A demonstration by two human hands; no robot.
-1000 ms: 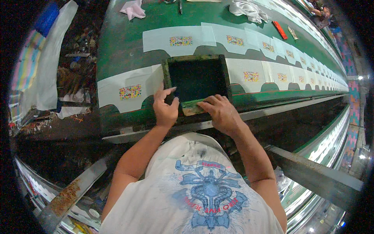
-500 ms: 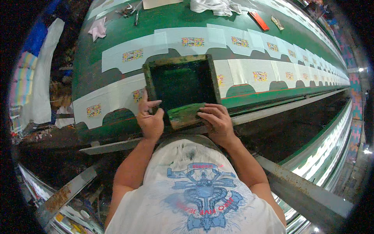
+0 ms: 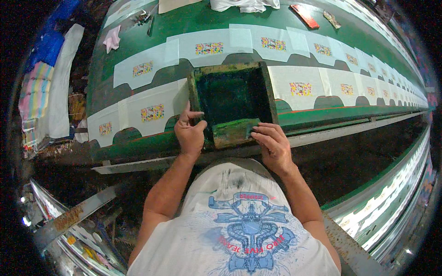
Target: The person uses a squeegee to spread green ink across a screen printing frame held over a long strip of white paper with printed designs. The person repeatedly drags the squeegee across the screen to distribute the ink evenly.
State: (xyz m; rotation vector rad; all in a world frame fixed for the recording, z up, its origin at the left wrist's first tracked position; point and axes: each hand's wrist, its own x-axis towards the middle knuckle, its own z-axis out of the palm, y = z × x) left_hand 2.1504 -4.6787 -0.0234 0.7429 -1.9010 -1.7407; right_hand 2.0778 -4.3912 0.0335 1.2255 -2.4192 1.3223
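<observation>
A wooden screen-printing frame point(image 3: 269, 94) with a dark, ink-stained mesh lies over the near row of pale fabric pieces. My left hand point(image 3: 190, 135) grips its near left corner, thumb and index finger over the side rail. The fingers of my right hand point(image 3: 272, 145) close on the right end of the near rail. On either side of the frame lie white fabric pieces point(image 3: 327, 83) with small multicoloured prints. What is under the frame is hidden.
A long green table point(image 3: 152, 94) carries two rows of printed pieces. On its far part lie a pink cloth point(image 3: 112, 38), a red flat item point(image 3: 304, 17) and a white cloth point(image 3: 244, 4). A metal rail point(image 3: 322, 133) runs along the near edge. Folded fabric point(image 3: 34, 99) stands at left.
My body and both hands have shifted right along the table with the frame. A printed piece left of the frame, partly covered before, now shows whole. My grip looks the same.
</observation>
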